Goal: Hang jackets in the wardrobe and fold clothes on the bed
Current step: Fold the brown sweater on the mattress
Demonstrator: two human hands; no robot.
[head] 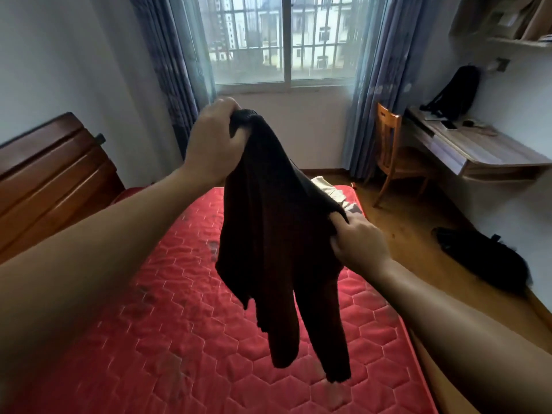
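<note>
A dark brown knitted sweater hangs in the air above the red quilted mattress. My left hand grips its ribbed top edge, raised high. Lower and to the right, my right hand pinches the sweater's side edge. Its sleeves dangle down toward the mattress. A pile of light-coloured clothes lies at the far end of the bed, partly hidden behind the sweater.
A wooden headboard stands at the left. A wooden chair and a wall desk with a black backpack are at the right. A dark bag lies on the floor. The window is straight ahead.
</note>
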